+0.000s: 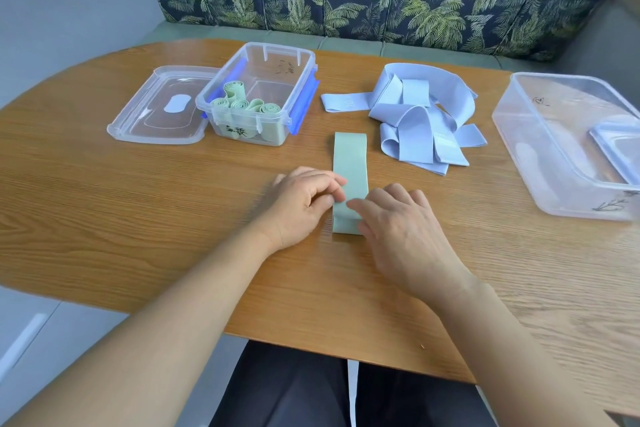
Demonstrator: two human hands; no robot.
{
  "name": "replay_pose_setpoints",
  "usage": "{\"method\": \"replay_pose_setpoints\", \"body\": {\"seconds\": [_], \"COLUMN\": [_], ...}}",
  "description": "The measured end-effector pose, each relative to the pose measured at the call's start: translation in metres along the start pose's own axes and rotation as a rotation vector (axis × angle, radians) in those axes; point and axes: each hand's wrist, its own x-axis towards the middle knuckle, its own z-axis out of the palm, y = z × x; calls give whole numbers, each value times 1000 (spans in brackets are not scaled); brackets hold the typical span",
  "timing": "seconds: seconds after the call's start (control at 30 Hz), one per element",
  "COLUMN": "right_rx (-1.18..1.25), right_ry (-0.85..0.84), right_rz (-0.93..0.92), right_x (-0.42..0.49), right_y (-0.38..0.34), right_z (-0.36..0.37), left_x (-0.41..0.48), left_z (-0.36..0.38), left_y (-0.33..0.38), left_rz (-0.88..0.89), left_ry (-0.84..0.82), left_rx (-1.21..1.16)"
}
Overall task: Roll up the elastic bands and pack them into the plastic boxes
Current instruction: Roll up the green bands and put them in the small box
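A pale green elastic band (pixel 349 163) lies flat on the wooden table (pixel 173 204), running away from me. My left hand (pixel 304 204) pinches its left edge with curled fingers and thumb. My right hand (pixel 398 222) rests on the band's near part, index finger laid across it and thumb at the near end. Back left, a small clear plastic box (pixel 294 80) with blue clips holds several rolled green bands (pixel 242 104). A loose pile of light blue bands (pixel 422 114) lies behind my right hand.
The small box's clear lid (pixel 162 107) lies flat to its left. A larger clear plastic box (pixel 540 135) stands at the right edge with a lid (pixel 616 146) inside it. A leaf-patterned bench back runs behind the table.
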Motion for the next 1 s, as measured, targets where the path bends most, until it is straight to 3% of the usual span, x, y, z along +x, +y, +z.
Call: {"method": "replay_pose_setpoints", "body": {"seconds": [0.6,0.87,1.0], "right_rx": [65,56,64], "right_ry": [-46,-195,-245], "right_rz": [36,69,94], "right_x": [3,-32,-42], "right_y": [-4,-13,-15], "right_z": [-3,-30,-42], "left_x": [-5,-38,-46], "left_z": [5,19,18], "left_y": [4,15,28], "left_rz": [21,181,154], "left_ry": [70,86,52], "left_rx": [-37,-79,-71]}}
